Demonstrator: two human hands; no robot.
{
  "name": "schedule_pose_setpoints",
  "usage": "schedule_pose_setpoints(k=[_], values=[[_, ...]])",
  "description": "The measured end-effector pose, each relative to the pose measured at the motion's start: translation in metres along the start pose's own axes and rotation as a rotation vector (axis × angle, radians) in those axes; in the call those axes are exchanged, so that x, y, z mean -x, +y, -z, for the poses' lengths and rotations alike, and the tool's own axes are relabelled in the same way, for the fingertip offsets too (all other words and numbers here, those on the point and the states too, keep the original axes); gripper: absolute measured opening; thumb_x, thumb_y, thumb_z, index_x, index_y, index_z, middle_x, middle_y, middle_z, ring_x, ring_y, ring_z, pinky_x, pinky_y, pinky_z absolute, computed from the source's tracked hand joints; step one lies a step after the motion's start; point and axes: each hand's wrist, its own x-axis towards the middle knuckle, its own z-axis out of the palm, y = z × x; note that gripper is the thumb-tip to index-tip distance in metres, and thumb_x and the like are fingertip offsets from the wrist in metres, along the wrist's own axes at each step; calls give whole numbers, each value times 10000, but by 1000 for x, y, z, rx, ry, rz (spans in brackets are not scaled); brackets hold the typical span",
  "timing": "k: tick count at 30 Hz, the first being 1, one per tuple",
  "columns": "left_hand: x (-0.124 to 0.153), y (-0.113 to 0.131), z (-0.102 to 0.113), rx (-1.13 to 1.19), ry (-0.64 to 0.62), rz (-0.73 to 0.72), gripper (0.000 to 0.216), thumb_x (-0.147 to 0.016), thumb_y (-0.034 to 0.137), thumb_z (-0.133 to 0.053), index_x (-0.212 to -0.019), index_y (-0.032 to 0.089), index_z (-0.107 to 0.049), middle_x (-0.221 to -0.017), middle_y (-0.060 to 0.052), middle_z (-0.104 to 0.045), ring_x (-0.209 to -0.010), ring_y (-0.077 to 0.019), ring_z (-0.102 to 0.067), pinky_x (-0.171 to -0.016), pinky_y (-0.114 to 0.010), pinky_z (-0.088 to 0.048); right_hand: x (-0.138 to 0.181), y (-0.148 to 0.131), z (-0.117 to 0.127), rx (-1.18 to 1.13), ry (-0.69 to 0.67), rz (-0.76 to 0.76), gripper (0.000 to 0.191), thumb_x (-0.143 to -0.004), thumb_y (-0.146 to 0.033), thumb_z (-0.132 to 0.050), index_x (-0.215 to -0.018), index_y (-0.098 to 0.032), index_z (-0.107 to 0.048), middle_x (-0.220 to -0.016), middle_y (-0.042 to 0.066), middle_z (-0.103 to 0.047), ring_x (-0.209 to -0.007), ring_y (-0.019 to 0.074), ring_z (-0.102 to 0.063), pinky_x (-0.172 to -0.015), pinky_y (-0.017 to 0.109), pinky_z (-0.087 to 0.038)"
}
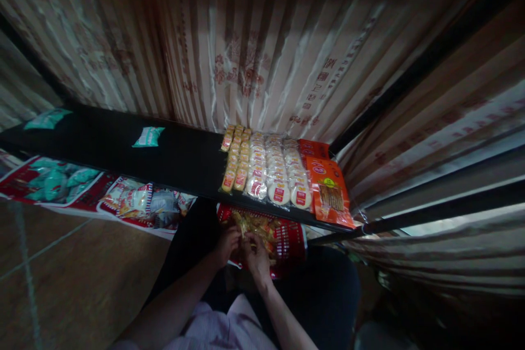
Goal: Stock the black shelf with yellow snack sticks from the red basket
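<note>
My left hand (pixel 228 244) and my right hand (pixel 256 257) are close together over an open red box (pixel 298 240) in front of my lap. Yellowish wrapped snacks (pixel 262 224) fill the box. The fingers of both hands are closed around a small yellow wrapped snack (pixel 243 223), seen dimly between the fingertips. On the black shelf just beyond stand rows of yellow snack packs (pixel 235 167), white round wrapped crackers (pixel 279 191) and orange bags (pixel 330 188).
Along the black shelf (pixel 184 167) lie two teal packets (pixel 149 137) farther left. Below its front edge are boxes of teal packets (pixel 55 183) and of mixed wrapped snacks (pixel 139 202). Pleated printed curtains (pixel 262 54) hang behind, with a dark bar (pixel 410 213) at right.
</note>
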Motion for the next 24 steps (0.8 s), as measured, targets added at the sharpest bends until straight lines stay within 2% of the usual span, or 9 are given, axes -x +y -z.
schedule_pose_setpoints(k=[4, 10, 17, 24], values=[[0, 1, 0, -7, 7, 12, 320, -633, 230, -575, -947, 167, -599, -826, -26, -677, -781, -147, -631, -799, -282, -451, -3, 5, 2, 103, 25, -53, 323, -767, -434, -474, -944, -197, -604, -943, 82, -687, -843, 242, -653, -775, 365, -475], [10, 9, -3, -14, -20, -17, 336, -623, 248, -600, -946, 158, -596, -865, -49, -678, -809, -163, -632, -853, -316, -445, -3, 7, 4, 107, 64, -43, 350, -748, -459, -481, -926, -176, -586, -898, 106, -696, -841, 251, -659, -742, 336, -481], [18, 7, -3, -102, 5, -135, 190, -650, 201, -567, -837, 168, -577, -846, -41, -642, -797, -160, -609, -816, -313, -454, -2, 9, 3, 91, 83, -52, 279, -756, -428, -492, -898, -199, -566, -865, 81, -704, -788, 222, -675, -691, 293, -481], [24, 5, -5, -227, 25, -201, 210, -663, 132, -552, -866, 177, -582, -902, -43, -634, -875, -171, -598, -818, -298, -455, 2, 3, 5, 92, 113, -44, 239, -744, -423, -503, -837, -217, -582, -796, 59, -702, -742, 223, -667, -662, 304, -471]])
